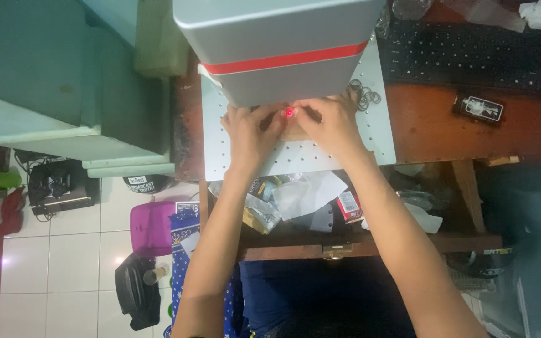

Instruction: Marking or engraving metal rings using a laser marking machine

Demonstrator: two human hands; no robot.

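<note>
both hands, left hand point(248, 133) and right hand point(328, 122), pinch a small flat tan piece point(290, 128) lit by a red dot point(289, 112), between their fingertips near the worktop point(433, 125) front edge.

Under my left hand point(250, 133) and right hand point(330, 122) lies a matt grey metal plate point(370, 134), smooth and dotted with small holes. Just above my fingers hangs a grey machine head point(270, 44) with a satin metal look and a glossy red band point(286, 60). Beside my right hand sit thin shiny metal rings point(364, 95); beyond them is a worn brown wooden desk point(433, 125). Below my wrists lies crumpled paper point(305, 194).
</note>
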